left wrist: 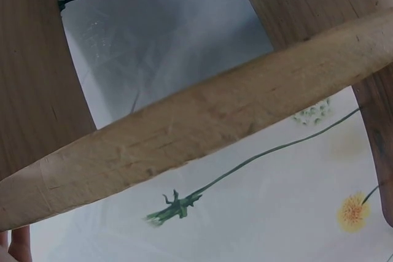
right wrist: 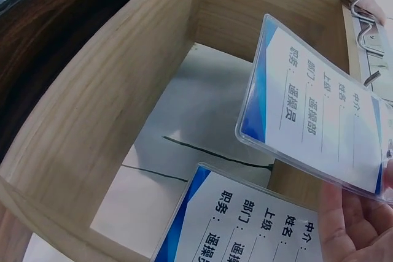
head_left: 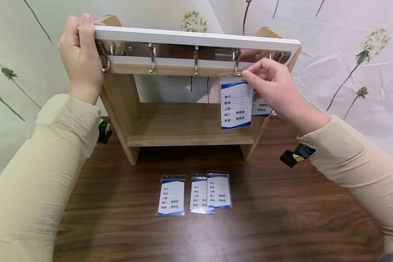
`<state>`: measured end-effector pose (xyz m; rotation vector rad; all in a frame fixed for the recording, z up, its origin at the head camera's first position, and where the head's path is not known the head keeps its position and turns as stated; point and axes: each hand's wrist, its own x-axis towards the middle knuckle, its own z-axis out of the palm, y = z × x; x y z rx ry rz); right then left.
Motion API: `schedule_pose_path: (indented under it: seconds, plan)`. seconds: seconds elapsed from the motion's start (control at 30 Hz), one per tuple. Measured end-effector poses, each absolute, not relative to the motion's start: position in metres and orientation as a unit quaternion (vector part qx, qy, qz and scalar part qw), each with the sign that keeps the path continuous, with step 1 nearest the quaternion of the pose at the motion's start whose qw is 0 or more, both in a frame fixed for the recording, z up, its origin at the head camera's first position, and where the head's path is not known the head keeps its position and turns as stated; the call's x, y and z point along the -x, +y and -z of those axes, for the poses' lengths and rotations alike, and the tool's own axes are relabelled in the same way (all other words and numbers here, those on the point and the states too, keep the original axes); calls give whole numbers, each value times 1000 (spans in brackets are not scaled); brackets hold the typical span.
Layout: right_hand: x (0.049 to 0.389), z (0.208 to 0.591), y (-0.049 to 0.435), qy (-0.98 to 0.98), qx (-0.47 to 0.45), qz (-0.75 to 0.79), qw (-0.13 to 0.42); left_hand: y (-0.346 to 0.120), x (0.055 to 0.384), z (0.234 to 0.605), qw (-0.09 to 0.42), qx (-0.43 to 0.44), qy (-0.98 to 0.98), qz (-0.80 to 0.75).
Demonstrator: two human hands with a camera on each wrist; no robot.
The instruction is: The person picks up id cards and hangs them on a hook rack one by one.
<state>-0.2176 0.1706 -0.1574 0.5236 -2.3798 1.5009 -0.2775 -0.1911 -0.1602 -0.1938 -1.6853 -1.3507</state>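
Note:
My left hand (head_left: 80, 58) grips the left end of a white rail (head_left: 196, 34) with metal hooks, on top of a wooden rack (head_left: 118, 109). With thumb and fingers, my right hand (head_left: 275, 82) pinches the top edge of an ID badge (head_left: 236, 105) in a clear sleeve. The badge's top edge is at the tip of the fourth hook (head_left: 238, 60) from the left; whether its slot is over the hook cannot be told. Another ID badge (right wrist: 245, 228) hangs at the right end, partly hidden behind my right hand in the head view.
Three more badges lie on the dark wood table: one (head_left: 171, 196) apart on the left, and another (head_left: 219, 191) overlapping its neighbour (head_left: 198, 203). The rack has a lower shelf (head_left: 190, 123). A flower-printed cloth (head_left: 347, 43) covers the background.

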Motion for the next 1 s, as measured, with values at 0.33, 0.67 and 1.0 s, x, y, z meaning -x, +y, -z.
schedule_pose_path:
  seconds: [0.33, 0.67, 1.0]
  plan:
    - [217, 155, 166, -822, -162, -532, 123, -193, 277, 159, 453, 61, -686, 566]
    - [223, 157, 163, -829, -136, -528, 124, -191, 278, 161, 460, 73, -689, 555]
    - [227, 162, 163, -849, -147, -477, 171, -193, 278, 161, 468, 80, -698, 535]
